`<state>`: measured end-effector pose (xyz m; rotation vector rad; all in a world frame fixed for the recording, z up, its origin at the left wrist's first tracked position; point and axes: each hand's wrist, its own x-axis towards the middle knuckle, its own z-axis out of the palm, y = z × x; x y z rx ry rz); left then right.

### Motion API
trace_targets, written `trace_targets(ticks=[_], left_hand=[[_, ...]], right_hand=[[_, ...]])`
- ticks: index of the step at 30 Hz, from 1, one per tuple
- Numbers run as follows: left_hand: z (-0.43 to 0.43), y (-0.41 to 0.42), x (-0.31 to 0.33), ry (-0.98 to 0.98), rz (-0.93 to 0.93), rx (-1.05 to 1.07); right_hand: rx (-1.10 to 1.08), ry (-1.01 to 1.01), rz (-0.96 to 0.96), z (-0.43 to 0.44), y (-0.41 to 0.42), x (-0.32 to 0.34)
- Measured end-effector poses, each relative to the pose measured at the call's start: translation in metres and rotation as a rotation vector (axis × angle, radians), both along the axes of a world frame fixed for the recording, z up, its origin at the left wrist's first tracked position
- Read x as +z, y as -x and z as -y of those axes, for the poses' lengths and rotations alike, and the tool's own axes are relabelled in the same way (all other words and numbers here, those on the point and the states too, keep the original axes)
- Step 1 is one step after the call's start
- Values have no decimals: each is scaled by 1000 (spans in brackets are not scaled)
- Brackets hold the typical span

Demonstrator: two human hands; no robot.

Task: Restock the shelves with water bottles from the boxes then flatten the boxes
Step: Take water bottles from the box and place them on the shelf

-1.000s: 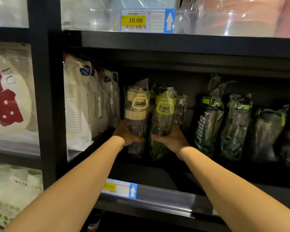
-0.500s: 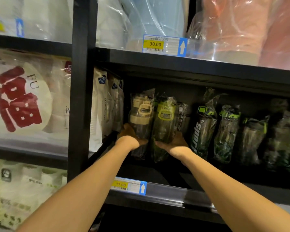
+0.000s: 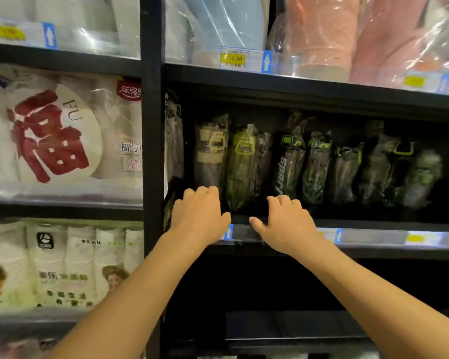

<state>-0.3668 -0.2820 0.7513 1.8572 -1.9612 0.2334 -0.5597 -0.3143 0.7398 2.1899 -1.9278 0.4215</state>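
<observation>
Two plastic-wrapped water bottles stand upright on the dark middle shelf (image 3: 373, 225): one with a beige lid (image 3: 210, 154) and, touching its right side, one with a lime-green lid (image 3: 241, 164). My left hand (image 3: 198, 216) hovers palm-down in front of the beige-lidded bottle's base, fingers spread, holding nothing. My right hand (image 3: 285, 220) is level with it at the shelf's front edge, also empty and apart from the bottles. Further right stands a row of several more wrapped bottles (image 3: 316, 164) with green trim.
A black upright post (image 3: 152, 151) divides the shelving left of my hands. Left bays hold packs of white paper cups (image 3: 57, 130). The upper shelf carries wrapped blue and pink items (image 3: 322, 35) with a price tag (image 3: 241, 59). The shelf below is dark.
Both hands have let go of the two bottles and drawn back toward the shelf's front edge. The bottles stay standing on the shelf. The camera has tilted and backed away.
</observation>
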Motion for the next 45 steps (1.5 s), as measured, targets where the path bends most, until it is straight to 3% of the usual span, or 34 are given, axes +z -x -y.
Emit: trace_targets(ticks=[7,14,26,35,45], left_hand=[[-101,7,-51,21,103,67],[-185,-3,-119,-199,86,169],[-262,-168,-245,-416,6,339],[-276,-329,-421,-782,58,298],[-289,-390,-662,-1106,-142,291]], right_hand=[[108,65,-27,-101,4,-43],[250,-93,-69,-179,-8,-113],[336,-399,-66,-244,-153,-244],[227,-775,-87,-266,-311,-411],[-21,-1130,-9,-276,-369,-651]])
